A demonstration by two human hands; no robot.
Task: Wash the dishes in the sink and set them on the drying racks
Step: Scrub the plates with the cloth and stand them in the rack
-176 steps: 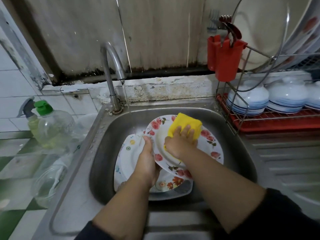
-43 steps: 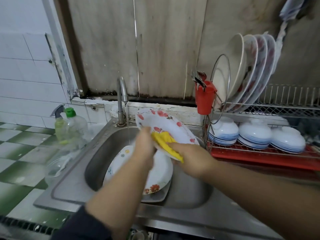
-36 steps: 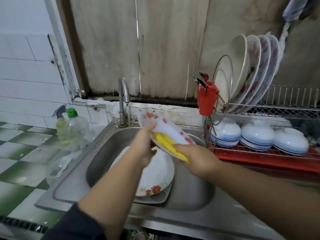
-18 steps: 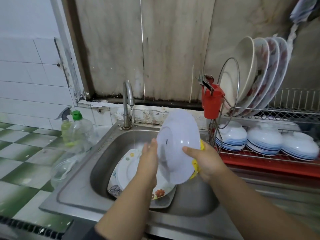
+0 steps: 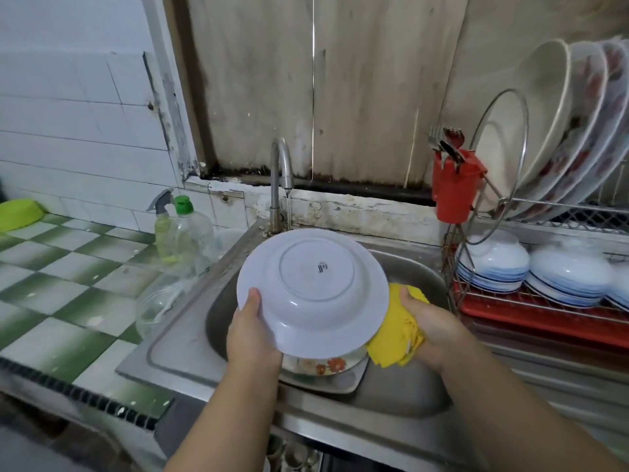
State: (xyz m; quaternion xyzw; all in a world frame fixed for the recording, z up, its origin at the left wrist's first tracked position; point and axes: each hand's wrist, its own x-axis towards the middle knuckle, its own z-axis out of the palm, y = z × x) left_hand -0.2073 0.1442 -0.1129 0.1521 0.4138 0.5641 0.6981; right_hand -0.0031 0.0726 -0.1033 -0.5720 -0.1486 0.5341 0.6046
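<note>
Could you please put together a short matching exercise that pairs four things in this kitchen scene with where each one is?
Things:
1. white plate
2. yellow cloth
3. red cutlery holder
4. blue-banded bowls

Places:
A. hanging on the end of the drying rack
B. held at its lower left rim by the left hand, underside to the camera
C. upside down on the rack's lower tier
D. gripped in the right hand

Pairs: 1-B, 2-D, 3-A, 4-C

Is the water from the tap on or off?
On. A thin stream of water runs from the tap spout down behind the white plate.
</note>
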